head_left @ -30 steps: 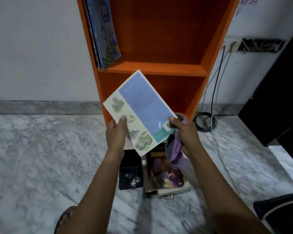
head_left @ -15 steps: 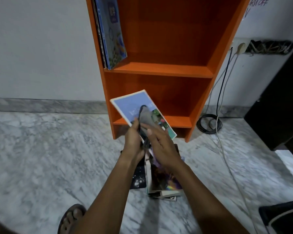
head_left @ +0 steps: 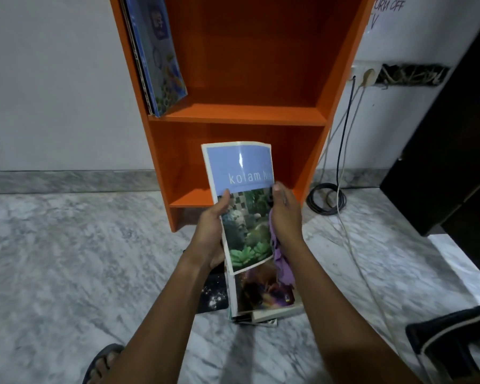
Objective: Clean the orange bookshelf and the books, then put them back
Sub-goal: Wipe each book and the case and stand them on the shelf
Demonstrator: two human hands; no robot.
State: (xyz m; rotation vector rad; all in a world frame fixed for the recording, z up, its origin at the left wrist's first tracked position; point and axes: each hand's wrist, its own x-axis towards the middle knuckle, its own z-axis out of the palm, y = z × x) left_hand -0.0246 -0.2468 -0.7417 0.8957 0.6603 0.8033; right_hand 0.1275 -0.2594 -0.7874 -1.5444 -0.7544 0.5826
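Our left hand (head_left: 211, 231) grips the floppy kolam paperback (head_left: 241, 206), right hand (head_left: 286, 214) pinches its edge plus the purple cloth (head_left: 281, 261); thin cover could crease if we wipe hard.

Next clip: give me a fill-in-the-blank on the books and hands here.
The left hand and right hand hold a thin pale-blue book whose title begins "____". The right hand also grips a ____ cloth. A pile of books lies on the grey marble ____. Blue books lean inside the ____ wooden bookshelf.
Missing: kolam; purple; floor; orange.
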